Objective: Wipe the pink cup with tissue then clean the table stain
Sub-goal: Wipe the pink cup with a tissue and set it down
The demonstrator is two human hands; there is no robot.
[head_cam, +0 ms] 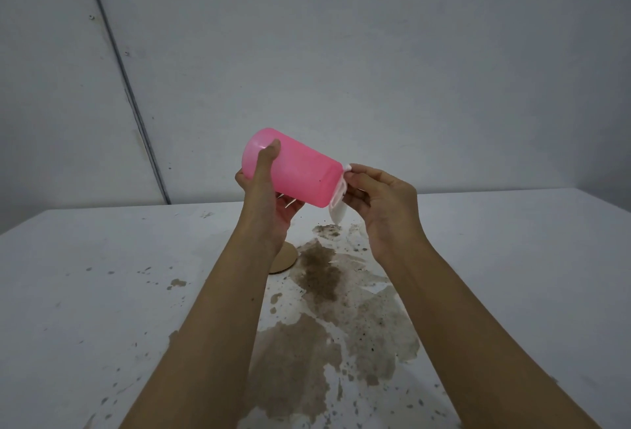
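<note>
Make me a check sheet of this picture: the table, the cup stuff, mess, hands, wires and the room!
Surface: white table, wide brown stain and splatter on it.
Job's things: translucent pink plastic cup held sideways above the table; white tissue at its open rim.
Clutter: round tan disc lying beside the stain.
Hands: left hand grips the cup's base end; right hand pinches the tissue.
Cables: nothing seen.
Surroundings: grey wall with a slanted metal strip.
</note>
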